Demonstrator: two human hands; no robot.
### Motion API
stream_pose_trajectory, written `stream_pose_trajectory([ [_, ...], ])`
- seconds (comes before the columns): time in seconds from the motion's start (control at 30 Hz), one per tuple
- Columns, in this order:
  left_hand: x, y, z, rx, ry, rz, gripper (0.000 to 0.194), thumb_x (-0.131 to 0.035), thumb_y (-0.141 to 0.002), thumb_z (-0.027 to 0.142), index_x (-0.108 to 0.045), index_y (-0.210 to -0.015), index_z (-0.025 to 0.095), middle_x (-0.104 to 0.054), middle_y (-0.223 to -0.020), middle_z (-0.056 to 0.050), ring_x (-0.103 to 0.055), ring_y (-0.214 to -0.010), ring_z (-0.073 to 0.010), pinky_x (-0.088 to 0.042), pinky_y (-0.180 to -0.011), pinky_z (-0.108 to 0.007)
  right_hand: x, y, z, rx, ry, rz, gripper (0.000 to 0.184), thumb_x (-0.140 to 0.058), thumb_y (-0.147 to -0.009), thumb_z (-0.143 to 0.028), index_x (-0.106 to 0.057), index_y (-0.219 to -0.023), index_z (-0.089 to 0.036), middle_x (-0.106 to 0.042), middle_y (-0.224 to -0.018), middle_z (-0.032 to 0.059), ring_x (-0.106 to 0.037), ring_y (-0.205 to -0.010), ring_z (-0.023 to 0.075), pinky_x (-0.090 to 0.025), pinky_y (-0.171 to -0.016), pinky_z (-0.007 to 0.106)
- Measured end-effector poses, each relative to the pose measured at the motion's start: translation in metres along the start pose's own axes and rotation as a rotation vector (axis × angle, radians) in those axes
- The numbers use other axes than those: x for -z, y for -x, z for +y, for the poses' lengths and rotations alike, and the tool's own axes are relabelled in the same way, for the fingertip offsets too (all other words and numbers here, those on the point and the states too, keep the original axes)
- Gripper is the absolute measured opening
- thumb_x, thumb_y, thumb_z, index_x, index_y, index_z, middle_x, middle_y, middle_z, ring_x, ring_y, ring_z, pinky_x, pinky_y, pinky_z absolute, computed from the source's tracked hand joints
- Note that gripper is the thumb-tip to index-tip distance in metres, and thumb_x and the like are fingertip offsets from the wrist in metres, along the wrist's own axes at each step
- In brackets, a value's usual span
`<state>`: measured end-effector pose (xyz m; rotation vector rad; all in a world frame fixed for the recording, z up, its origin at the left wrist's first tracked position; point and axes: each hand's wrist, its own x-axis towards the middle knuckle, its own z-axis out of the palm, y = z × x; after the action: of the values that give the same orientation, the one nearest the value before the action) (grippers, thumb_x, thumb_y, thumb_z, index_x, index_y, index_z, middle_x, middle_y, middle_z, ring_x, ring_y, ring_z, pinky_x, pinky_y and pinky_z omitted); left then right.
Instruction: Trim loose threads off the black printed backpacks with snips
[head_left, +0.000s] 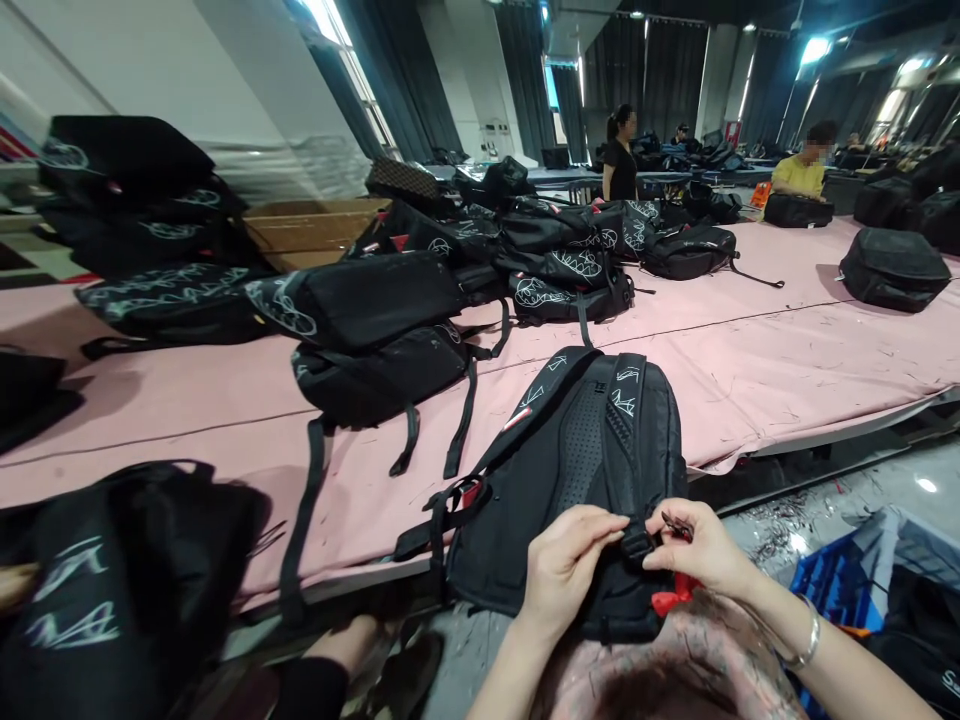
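A black backpack (577, 480) lies at the table's near edge, with its padded back panel and shoulder straps facing up. My left hand (566, 565) is closed, thumb and fingers pinching the lower end of the right-side shoulder strap (630, 440) beside a black buckle (637, 540). Just right of the buckle, my right hand (705, 555) is curled round a small dark tool (677, 526), mostly hidden by the fingers. Below that hand hangs a red ribbon-like piece (675, 597); whether it joins the tool I cannot tell.
Stacked black backpacks (375, 330) with trailing straps cover the pink table (787, 340) to the left and behind. At lower left, a person's hand (15, 585) touches another backpack (112, 590). A blue-and-white crate (847, 570) stands at right. Two people work farther back.
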<state>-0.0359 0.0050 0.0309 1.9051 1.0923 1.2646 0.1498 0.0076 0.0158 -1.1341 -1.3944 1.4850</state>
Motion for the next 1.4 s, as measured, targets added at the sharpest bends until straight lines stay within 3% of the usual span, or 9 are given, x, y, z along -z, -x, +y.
stream_pose_trajectory([
  [0.1,0.001,-0.001,0.007,-0.06,-0.164,-0.006,0.015,-0.051,-0.08,0.014,-0.065,-0.082,0.021,-0.064,-0.075,-0.004,-0.058,-0.073,-0.0145,-0.047,-0.069,-0.025,-0.003,0.0,-0.002,0.001,0.027,0.002,0.035,-0.078,-0.054,-0.037,-0.058,-0.073,-0.015,-0.035,-0.051,-0.0087,-0.026,-0.049,0.0058,-0.019,-0.046,0.021],
  [0.27,-0.014,0.002,0.021,0.034,-0.292,0.113,0.015,-0.041,-0.084,0.016,-0.054,-0.077,0.018,-0.055,-0.078,-0.005,-0.053,-0.076,-0.0153,-0.043,-0.07,-0.027,-0.009,0.002,-0.006,0.041,0.049,0.005,0.033,-0.075,-0.058,-0.038,-0.055,-0.073,-0.016,-0.043,-0.059,-0.0061,-0.035,-0.054,0.0075,-0.027,-0.05,0.021],
  [0.4,-0.025,0.003,0.022,0.135,-0.161,0.194,0.016,-0.041,-0.085,0.02,-0.054,-0.075,0.018,-0.053,-0.097,-0.008,-0.051,-0.096,-0.0182,-0.041,-0.081,-0.03,-0.008,0.005,-0.011,0.075,0.114,-0.004,0.032,-0.073,-0.062,-0.037,-0.055,-0.078,-0.017,-0.046,-0.064,-0.005,-0.041,-0.059,0.009,-0.034,-0.055,0.022],
  [0.57,-0.028,0.003,0.015,0.247,0.06,0.205,0.016,-0.045,-0.085,0.025,-0.053,-0.073,0.018,-0.057,-0.095,-0.006,-0.053,-0.09,-0.017,-0.041,-0.077,-0.028,0.014,0.013,-0.022,0.189,0.206,0.01,0.027,-0.054,-0.082,-0.038,-0.051,-0.102,-0.02,-0.055,-0.08,-0.0002,-0.051,-0.072,0.0129,-0.042,-0.064,0.024],
  [0.7,-0.029,0.004,0.015,0.249,0.1,0.222,0.016,-0.045,-0.085,0.024,-0.053,-0.072,0.018,-0.058,-0.095,-0.006,-0.053,-0.09,-0.0171,-0.04,-0.078,-0.028,0.034,0.018,-0.034,0.38,0.615,0.089,0.018,-0.045,-0.088,-0.033,-0.055,-0.093,-0.019,-0.059,-0.082,0.0036,-0.054,-0.073,0.0154,-0.041,-0.066,0.027],
  [0.83,-0.031,0.005,0.018,0.226,0.089,0.213,0.015,-0.045,-0.085,0.023,-0.054,-0.074,0.018,-0.057,-0.097,-0.006,-0.053,-0.092,-0.0172,-0.039,-0.08,-0.029,0.038,0.02,-0.05,0.549,1.023,0.036,0.017,-0.044,-0.089,-0.029,-0.056,-0.086,-0.018,-0.058,-0.076,0.0046,-0.051,-0.071,0.0162,-0.039,-0.065,0.027],
  [1.03,-0.032,0.005,0.023,0.177,0.064,0.189,0.015,-0.046,-0.084,0.021,-0.055,-0.073,0.019,-0.059,-0.094,-0.006,-0.053,-0.093,-0.0178,-0.04,-0.083,-0.03,0.027,0.022,-0.071,0.53,1.292,-0.009,0.016,-0.043,-0.089,-0.024,-0.054,-0.08,-0.017,-0.054,-0.075,0.005,-0.047,-0.069,0.0164,-0.034,-0.062,0.026],
  [1.27,-0.035,0.004,0.028,0.562,0.604,0.343,0.02,-0.056,-0.078,0.037,-0.056,-0.079,0.017,-0.061,-0.098,-0.006,-0.056,-0.07,-0.0109,-0.047,-0.063,-0.022,0.034,0.021,-0.065,0.504,1.164,-0.013,0.017,-0.042,-0.09,-0.026,-0.052,-0.079,-0.018,-0.053,-0.071,0.0023,-0.047,-0.067,0.0148,-0.033,-0.061,0.025],
  [1.4,-0.037,0.005,0.031,0.59,0.74,0.369,0.025,-0.06,-0.075,0.04,-0.054,-0.08,0.016,-0.063,-0.1,-0.008,-0.058,-0.072,-0.0111,-0.049,-0.064,-0.021,0.034,0.022,-0.068,0.48,1.205,-0.045,0.016,-0.042,-0.09,-0.026,-0.053,-0.082,-0.018,-0.054,-0.074,0.0033,-0.048,-0.069,0.0156,-0.035,-0.063,0.025],
])
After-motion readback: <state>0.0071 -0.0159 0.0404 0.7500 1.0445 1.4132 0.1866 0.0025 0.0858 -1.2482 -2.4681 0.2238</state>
